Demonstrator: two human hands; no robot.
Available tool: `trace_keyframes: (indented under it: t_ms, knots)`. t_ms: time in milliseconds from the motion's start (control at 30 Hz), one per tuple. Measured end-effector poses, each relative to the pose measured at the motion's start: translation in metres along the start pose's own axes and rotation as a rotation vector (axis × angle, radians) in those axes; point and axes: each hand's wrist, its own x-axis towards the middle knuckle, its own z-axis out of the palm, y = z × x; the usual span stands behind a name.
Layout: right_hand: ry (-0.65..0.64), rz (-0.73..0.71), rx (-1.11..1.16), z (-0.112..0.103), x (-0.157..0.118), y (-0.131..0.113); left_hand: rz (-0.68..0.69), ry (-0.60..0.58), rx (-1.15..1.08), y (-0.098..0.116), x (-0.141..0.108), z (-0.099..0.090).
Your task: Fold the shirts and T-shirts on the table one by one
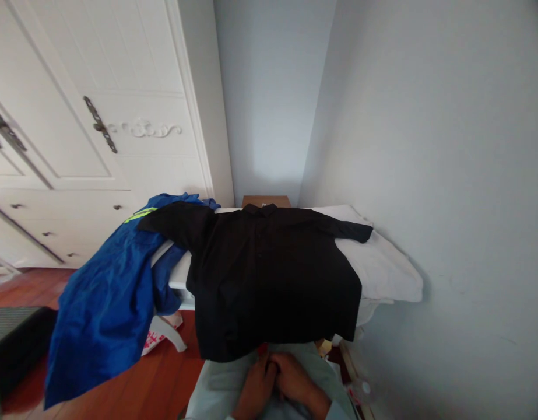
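Note:
A black short-sleeved shirt [277,274] lies spread front side up over a white table [180,275], its collar at the far side and its hem hanging over the near edge. Just below that hem, over my lap, my left hand [256,382] and my right hand [291,376] are together with their fingers closed. A small red thing [262,349] shows at the fingertips of my left hand; its kind is too dark and small to make out. Whatever lies between the fingers of my right hand is hidden.
Blue clothing [106,297] with a yellow-green stripe hangs off the table's left side. White cloth [382,265] lies on the right, against the wall [447,175]. A brown box [273,201] stands behind the collar. White wardrobe [150,70] at left; dark chair-like object [24,344] lower left.

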Motion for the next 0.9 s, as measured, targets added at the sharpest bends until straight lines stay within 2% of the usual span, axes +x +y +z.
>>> trace_keyframes:
  t_ms: [67, 167, 333, 567, 767, 900]
  knots:
    - [0.041, 0.053, 0.066, 0.002, 0.011, 0.014, 0.009, 0.028, -0.062, -0.007, 0.007, -0.004]
    - [0.070, 0.075, 0.143, 0.003, 0.019, 0.020, 0.001, 0.055, -0.142, -0.011, 0.013, -0.006]
    - [0.059, 0.047, 0.170, 0.003, 0.016, 0.018, -0.030, 0.056, -0.178, -0.015, 0.014, -0.004]
    - [0.099, 0.007, 0.113, 0.007, 0.015, 0.032, 0.037, 0.020, -0.208, -0.018, 0.014, -0.003]
    - [0.083, 0.014, 0.149, 0.006, 0.014, 0.027, -0.006, 0.025, -0.214, -0.025, 0.017, -0.003]
    - [0.089, 0.015, 0.107, 0.005, 0.011, 0.020, -0.004, 0.009, -0.218, -0.020, 0.016, -0.005]
